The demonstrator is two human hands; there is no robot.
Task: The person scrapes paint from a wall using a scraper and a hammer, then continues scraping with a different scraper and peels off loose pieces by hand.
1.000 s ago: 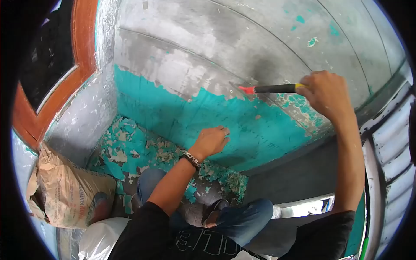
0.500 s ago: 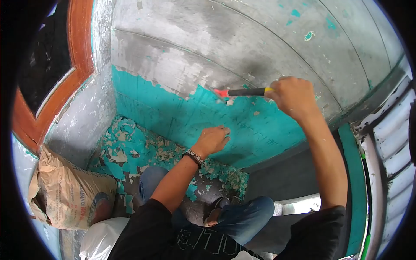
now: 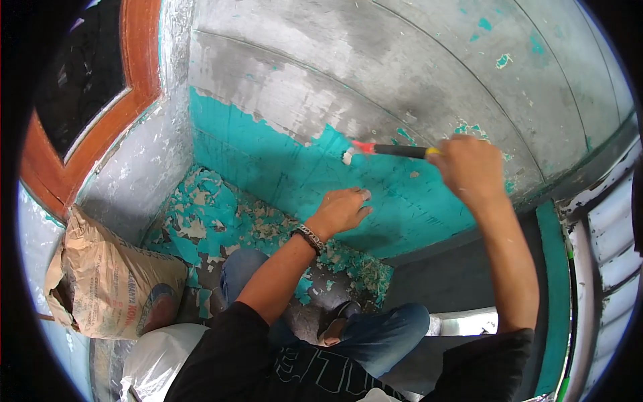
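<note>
My right hand [image 3: 472,171] is wrapped round the yellow end of a paint scraper [image 3: 400,151] with a black shaft and a red head. Its blurred head meets the ragged upper edge of the turquoise paint [image 3: 268,164] on the wall. A pale loose flake [image 3: 347,157] shows just below the head. Lower down, my left hand [image 3: 340,213] is at the painted surface, fingers bent and thumb apart, with no tool in it. One fingertip looks whitish. Above the paint edge, the wall [image 3: 301,80] is bare grey with a few turquoise specks.
Peeled paint flakes [image 3: 201,214] cover the floor along the wall. A brown paper sack [image 3: 117,288] stands at left, beside a white plastic bag [image 3: 161,358]. An orange-brown wooden frame [image 3: 140,60] borders a dark opening. Corrugated sheet [image 3: 613,248] is at right.
The view has shifted, moving the wall rightward in frame. Against the wall, the scraper head sits slightly lower along the paint edge. My left hand stays by the wall.
</note>
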